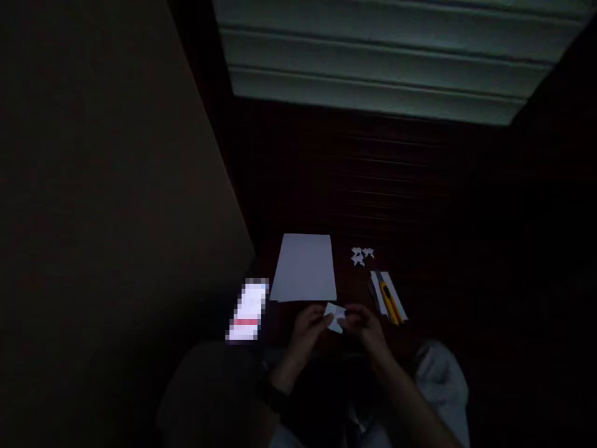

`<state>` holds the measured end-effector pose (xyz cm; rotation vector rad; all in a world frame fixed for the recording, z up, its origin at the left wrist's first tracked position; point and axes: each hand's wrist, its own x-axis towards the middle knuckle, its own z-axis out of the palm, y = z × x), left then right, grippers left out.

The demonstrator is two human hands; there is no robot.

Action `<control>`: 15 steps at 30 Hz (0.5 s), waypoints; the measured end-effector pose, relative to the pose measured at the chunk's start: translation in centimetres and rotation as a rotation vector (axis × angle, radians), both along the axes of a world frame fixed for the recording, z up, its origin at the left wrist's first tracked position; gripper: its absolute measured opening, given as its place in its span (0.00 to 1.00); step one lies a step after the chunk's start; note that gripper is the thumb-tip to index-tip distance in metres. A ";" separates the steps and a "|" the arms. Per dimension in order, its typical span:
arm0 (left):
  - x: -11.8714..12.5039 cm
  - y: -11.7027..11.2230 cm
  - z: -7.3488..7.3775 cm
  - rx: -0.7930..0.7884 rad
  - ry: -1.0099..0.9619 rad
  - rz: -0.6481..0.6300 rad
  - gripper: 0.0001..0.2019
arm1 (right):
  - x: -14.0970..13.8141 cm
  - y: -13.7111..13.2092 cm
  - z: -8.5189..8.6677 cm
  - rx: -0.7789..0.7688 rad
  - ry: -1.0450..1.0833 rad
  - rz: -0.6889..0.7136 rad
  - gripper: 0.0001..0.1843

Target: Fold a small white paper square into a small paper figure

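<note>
A small folded piece of white paper (335, 317) is held between my two hands, just in front of a larger white sheet. My left hand (308, 328) pinches its left side, thumb on top. On the right side, my right hand (364, 325) grips it the same way. Crease lines cross the folded paper, though the dim light hides finer detail. Beyond my hands lies the stack or sheet of white paper (305, 267). Several small folded paper shapes (358, 256) sit in a cluster to its right.
A yellow utility knife (390, 302) rests on a white paper strip (397, 297) at the right. Left of my hands is a bright, pixelated screen (249, 311). A wall (116, 155) rises along the left, and a slatted blind (373, 62) hangs at the back. The room is dark.
</note>
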<state>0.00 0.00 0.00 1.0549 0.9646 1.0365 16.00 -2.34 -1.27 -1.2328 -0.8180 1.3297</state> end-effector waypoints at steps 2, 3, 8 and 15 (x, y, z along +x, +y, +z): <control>0.1 0.0 0.2 -0.007 0.014 -0.017 0.12 | 0.0 0.1 -0.2 0.012 -0.006 -0.006 0.24; 0.1 0.0 0.2 -0.010 0.018 -0.027 0.12 | 0.0 0.1 -0.3 0.014 -0.003 -0.009 0.24; 0.1 -0.1 0.4 -0.024 0.001 -0.094 0.13 | -0.1 0.1 -0.6 -0.007 0.076 -0.018 0.26; -0.1 -0.4 0.8 -0.095 0.001 -0.182 0.15 | -0.1 -0.2 -1.1 -0.127 0.210 -0.021 0.26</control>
